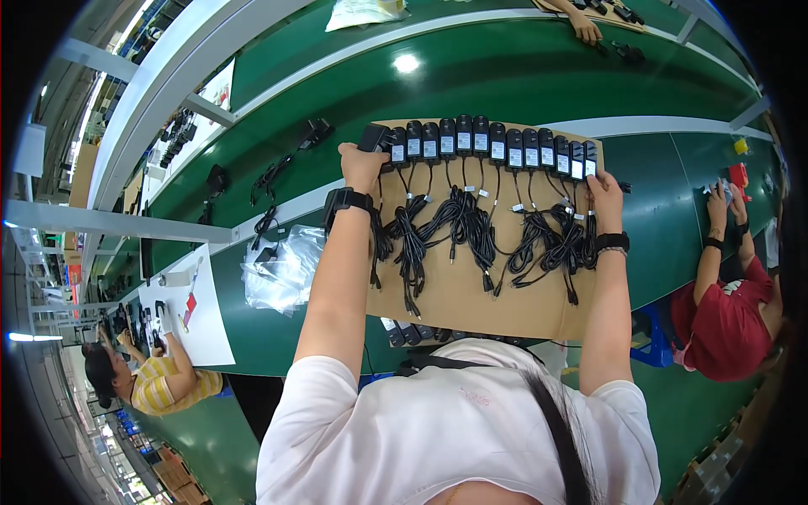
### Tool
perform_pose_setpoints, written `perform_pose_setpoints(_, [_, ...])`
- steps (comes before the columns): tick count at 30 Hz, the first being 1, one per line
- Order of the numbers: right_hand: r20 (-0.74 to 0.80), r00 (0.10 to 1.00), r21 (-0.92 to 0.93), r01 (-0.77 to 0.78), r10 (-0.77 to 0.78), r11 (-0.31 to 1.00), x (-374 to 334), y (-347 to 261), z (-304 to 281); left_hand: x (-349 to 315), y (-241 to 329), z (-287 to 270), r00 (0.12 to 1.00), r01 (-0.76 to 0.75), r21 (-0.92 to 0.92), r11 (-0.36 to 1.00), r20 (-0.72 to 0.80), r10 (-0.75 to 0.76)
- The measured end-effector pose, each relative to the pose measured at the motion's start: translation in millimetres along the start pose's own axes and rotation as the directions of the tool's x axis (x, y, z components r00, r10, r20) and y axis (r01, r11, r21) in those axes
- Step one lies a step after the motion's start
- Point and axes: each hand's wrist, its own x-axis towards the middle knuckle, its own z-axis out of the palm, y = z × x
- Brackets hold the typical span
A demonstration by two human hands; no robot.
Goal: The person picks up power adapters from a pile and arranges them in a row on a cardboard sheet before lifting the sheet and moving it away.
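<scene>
A row of several black power adapters [464, 135] with white labels stands side by side along the far edge of a brown cardboard sheet [471, 307]. Their black cables [412, 244], bundled and tied, trail toward me over the cardboard. At the row's left end my left hand [362, 168] is closed around an adapter [374, 137] that sits at a slant to the others. My right hand [605, 200] grips the lower end of the rightmost adapter [591, 154], its fingers partly hiding it. More adapters [408, 333] show below the cardboard's near edge, partly covered by it.
See-through plastic bags [282, 268] lie left of the cardboard on the green table [673, 244]. Loose adapters with cables [282, 164] rest beyond my left hand. A co-worker in red [732, 324] works at right, another in yellow stripes [172, 374] at left. A metal frame [126, 217] crosses the left side.
</scene>
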Motion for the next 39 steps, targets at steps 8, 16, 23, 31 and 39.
perform_pose_setpoints(8, [-0.042, 0.997, -0.003, 0.072, -0.072, 0.997, 10.1, 0.9, 1.3, -6.4, 4.5, 8.2, 0.900, -0.357, 0.197, 0.913, -0.188, 0.392])
perform_pose_setpoints(16, [-0.148, 0.986, -0.315, 0.021, -0.071, 0.949, 11.0, -7.4, 7.8, -14.7, 21.1, -0.6, 0.967, -0.224, 0.078, 0.971, -0.106, 0.232])
perform_pose_setpoints(23, [-0.143, 0.955, -0.357, 0.196, -0.261, 0.913, 28.9, 28.6, -3.2, 26.8, -25.9, -9.9, 0.971, 0.207, -0.546, 0.812, 0.214, -0.104])
perform_pose_setpoints(31, [0.000, 0.998, -0.209, 0.068, -0.070, 0.976, 18.1, 4.6, 7.3, 20.7, -26.0, -27.7, 0.957, 0.259, -0.587, 0.767, 0.265, -0.120])
perform_pose_setpoints(39, [-0.020, 0.997, -0.096, -0.074, 0.073, 0.993, 4.1, -24.4, -5.9, 21.2, -41.0, -57.5, 0.945, 0.296, -0.566, 0.769, 0.293, -0.148])
